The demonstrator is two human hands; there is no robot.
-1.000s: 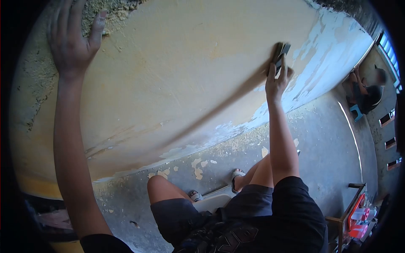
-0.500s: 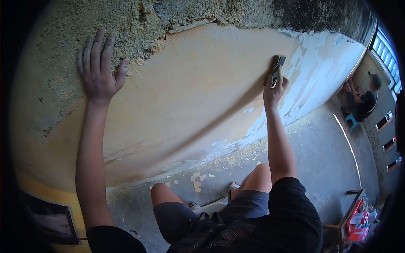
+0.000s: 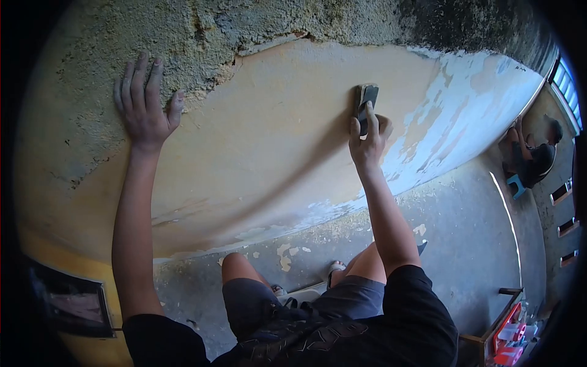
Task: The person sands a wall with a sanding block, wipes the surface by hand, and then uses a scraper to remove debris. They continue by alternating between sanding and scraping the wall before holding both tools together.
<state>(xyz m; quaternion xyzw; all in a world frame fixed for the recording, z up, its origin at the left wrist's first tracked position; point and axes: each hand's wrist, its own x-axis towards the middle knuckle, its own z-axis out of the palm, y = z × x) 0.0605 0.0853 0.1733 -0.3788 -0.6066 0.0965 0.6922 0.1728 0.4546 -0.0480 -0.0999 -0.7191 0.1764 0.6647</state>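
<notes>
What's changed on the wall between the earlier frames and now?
Right hand has moved the dark block leftward along the wall, away from the pale, patchy area. Nothing visibly taken hold of or let go. The camera view has shifted too. Unchanged: left hand open on the rough patch, right hand's hold on the block, other person seated at the far end.

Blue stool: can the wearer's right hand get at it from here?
Probably not: the stool stands far across the floor, apparently under another person, and the right hand holds a dark block against the wall.
</notes>
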